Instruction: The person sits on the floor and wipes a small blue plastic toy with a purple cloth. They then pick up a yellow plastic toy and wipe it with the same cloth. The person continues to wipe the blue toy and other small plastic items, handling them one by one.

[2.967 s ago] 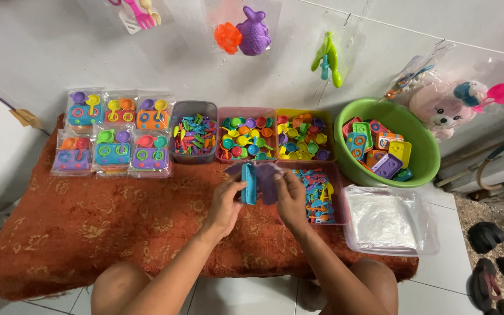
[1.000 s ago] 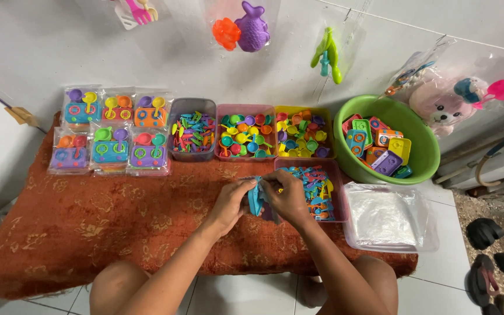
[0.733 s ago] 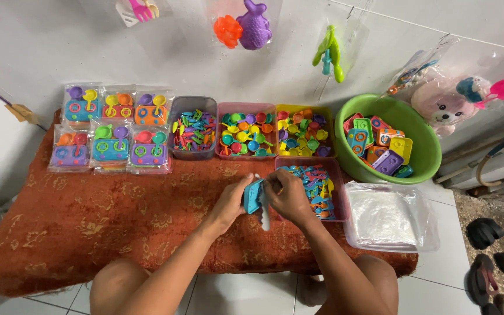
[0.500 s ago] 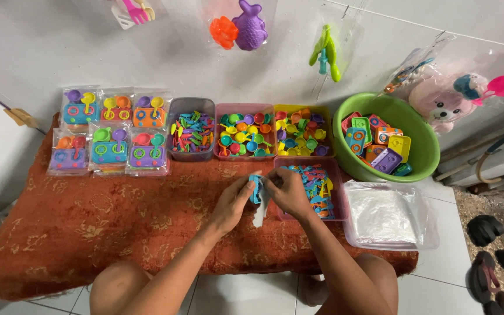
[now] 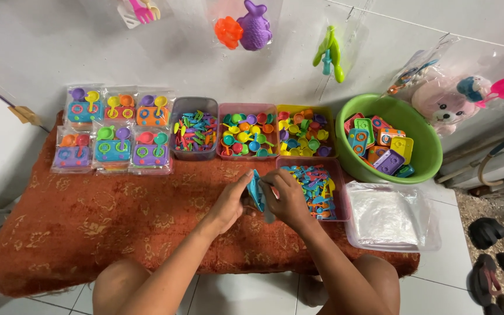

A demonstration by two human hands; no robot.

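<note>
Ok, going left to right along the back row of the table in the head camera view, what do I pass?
Packed toy sets in clear bags → grey tub of small utensils → pink tub of little cups → yellow tub of mixed pieces → green basin of toy stoves.

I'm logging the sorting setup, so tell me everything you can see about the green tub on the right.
The green tub is a round basin of what looks like smooth plastic, bright green inside and out. It sits upright at the right end of the rust-red patterned cloth, behind a clear lidded container and beside the yellow tray. It holds a loose pile of small square toy pieces in blue, orange, yellow, purple and red. No hand touches it.
</note>
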